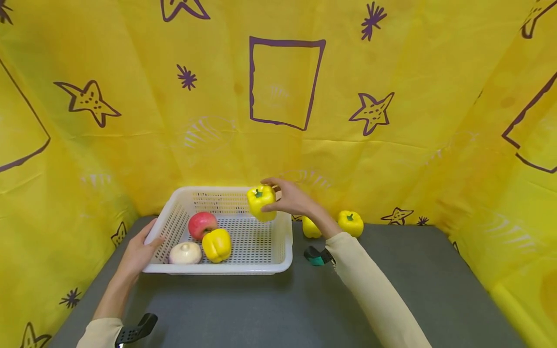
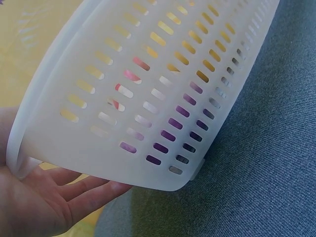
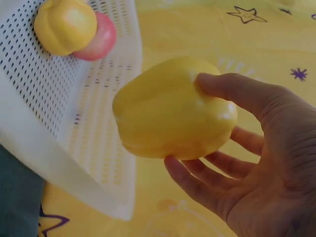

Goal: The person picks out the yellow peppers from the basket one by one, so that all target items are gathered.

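My right hand (image 1: 292, 197) holds a yellow bell pepper (image 1: 260, 202) above the right part of a white plastic basket (image 1: 283, 263). In the right wrist view the thumb lies on one side of the pepper (image 3: 170, 111) and fingertips touch its other side. At the basket's left end my left hand (image 1: 138, 251) grips the rim, thumb over it. The left wrist view has the fingers (image 2: 94, 190) along the outside of the slotted wall. Inside the basket lie a red apple (image 1: 202, 224), another yellow bell pepper (image 1: 216, 245) and a round white turnip (image 1: 185, 253) with purple sides.
To the right of the basket, two more yellow bell peppers (image 1: 350, 223) stand on the dark grey table (image 1: 261, 314), one partly hidden behind my right forearm. A yellow cloth (image 1: 278, 159) with purple drawings hangs behind and at both sides.
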`<state>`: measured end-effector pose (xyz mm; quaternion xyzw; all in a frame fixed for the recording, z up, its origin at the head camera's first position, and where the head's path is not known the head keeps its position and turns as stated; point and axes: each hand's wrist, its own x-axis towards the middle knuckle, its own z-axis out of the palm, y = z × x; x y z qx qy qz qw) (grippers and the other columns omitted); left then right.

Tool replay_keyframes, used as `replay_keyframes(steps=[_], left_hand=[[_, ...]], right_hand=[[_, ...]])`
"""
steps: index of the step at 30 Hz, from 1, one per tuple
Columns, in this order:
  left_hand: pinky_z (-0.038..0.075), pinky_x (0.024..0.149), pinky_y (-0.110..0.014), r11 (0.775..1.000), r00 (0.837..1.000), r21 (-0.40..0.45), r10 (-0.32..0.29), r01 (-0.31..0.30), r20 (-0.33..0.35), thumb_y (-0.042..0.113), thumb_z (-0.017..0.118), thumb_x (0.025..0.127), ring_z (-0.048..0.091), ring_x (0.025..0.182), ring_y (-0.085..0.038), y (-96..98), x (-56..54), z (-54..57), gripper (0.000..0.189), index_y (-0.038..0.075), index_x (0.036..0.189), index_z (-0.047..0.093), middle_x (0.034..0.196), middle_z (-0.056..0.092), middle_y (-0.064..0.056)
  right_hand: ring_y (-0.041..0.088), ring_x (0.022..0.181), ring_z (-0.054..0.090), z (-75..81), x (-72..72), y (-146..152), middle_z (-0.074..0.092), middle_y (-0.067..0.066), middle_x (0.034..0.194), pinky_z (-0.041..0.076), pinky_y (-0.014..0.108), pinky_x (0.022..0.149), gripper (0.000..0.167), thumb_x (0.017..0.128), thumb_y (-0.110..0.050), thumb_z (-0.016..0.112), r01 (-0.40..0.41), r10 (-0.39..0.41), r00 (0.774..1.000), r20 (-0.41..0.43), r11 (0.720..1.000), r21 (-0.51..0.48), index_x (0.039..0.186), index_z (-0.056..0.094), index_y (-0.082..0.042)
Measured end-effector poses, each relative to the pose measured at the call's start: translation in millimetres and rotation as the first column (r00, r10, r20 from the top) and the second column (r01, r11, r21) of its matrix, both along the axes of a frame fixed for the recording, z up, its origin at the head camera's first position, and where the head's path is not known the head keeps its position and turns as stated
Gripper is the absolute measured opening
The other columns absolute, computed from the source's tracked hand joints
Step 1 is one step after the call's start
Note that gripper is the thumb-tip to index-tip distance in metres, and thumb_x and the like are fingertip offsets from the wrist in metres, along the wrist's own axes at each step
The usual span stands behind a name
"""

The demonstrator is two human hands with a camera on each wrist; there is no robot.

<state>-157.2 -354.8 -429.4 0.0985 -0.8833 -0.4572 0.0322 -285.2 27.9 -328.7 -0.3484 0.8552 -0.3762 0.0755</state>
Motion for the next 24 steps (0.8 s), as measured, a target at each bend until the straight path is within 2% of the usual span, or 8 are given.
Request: replay_keyframes(steps=[3,6,9,14,17,21,24], left_hand=[[0.045,0.082,-0.047,1.000,1.000,-0.008,-0.002,0.002,-0.009,0.026,0.042,0.105,0.052,0.113,-0.045,-0.6,-0.4,-0.9,0.063,0.007,0.157,0.012,0.142,0.038,-0.037],[0.045,0.079,-0.042,1.000,1.000,-0.015,-0.003,0.003,-0.015,0.025,0.043,0.104,0.053,0.111,-0.044,-1.0,-0.6,-1.5,0.063,0.007,0.157,0.013,0.141,0.039,-0.037],[0.045,0.081,-0.046,1.000,1.000,-0.010,-0.001,0.001,-0.008,0.026,0.042,0.105,0.052,0.113,-0.045,-0.7,-0.3,-0.7,0.063,0.008,0.157,0.012,0.143,0.037,-0.037],[0.041,0.088,-0.054,1.000,1.000,0.005,0.004,-0.004,0.006,0.027,0.042,0.105,0.049,0.116,-0.047,-0.2,0.6,1.2,0.064,0.008,0.157,0.010,0.147,0.032,-0.037],[0.041,0.087,-0.053,1.000,1.000,0.000,0.002,-0.002,0.004,0.027,0.042,0.105,0.049,0.116,-0.047,0.3,0.4,1.4,0.064,0.008,0.157,0.011,0.147,0.033,-0.037],[0.042,0.085,-0.051,1.000,1.000,-0.007,0.001,-0.001,0.004,0.027,0.041,0.105,0.050,0.115,-0.046,0.8,0.0,0.9,0.063,0.008,0.157,0.011,0.144,0.036,-0.037],[0.041,0.087,-0.054,1.000,1.000,0.001,0.005,-0.005,0.013,0.027,0.040,0.105,0.049,0.115,-0.048,0.3,-0.7,0.3,0.063,0.009,0.157,0.010,0.144,0.035,-0.037]], right_hand=[[0.034,0.126,0.048,2.1,1.3,9,0.051,0.014,0.140,0.052,0.038,0.088,0.074,0.081,-0.017,0.081,0.009,-0.009,1.000,-0.022,1.000,-0.002,0.144,0.045,-0.003],[0.035,0.127,0.047,3.3,2.2,18,0.050,0.014,0.141,0.049,0.043,0.092,0.074,0.080,-0.017,0.081,0.018,-0.018,0.999,-0.047,1.000,0.002,0.144,0.045,-0.004],[0.037,0.128,0.046,3.9,2.9,26,0.049,0.015,0.142,0.048,0.045,0.093,0.074,0.080,-0.016,0.081,0.021,-0.021,0.998,-0.062,1.000,-0.002,0.143,0.046,-0.003],[0.037,0.130,0.043,3.8,2.8,40,0.045,0.015,0.145,0.051,0.041,0.090,0.075,0.079,-0.010,0.081,0.014,-0.015,1.000,-0.016,0.999,-0.045,0.144,0.044,0.000],[0.038,0.131,0.040,4.2,2.3,51,0.044,0.015,0.145,0.051,0.043,0.091,0.075,0.078,-0.008,0.081,0.034,-0.033,0.999,0.009,0.997,-0.068,0.143,0.044,0.000],[0.041,0.131,0.040,7.3,2.5,66,0.046,0.017,0.143,0.050,0.047,0.090,0.073,0.078,-0.009,0.081,0.044,-0.045,0.999,-0.018,0.996,-0.076,0.141,0.046,0.002],[0.041,0.132,0.041,8.2,2.1,77,0.044,0.018,0.146,0.050,0.048,0.091,0.073,0.078,-0.010,0.082,0.045,-0.047,0.999,-0.023,0.996,-0.079,0.141,0.046,0.002]])
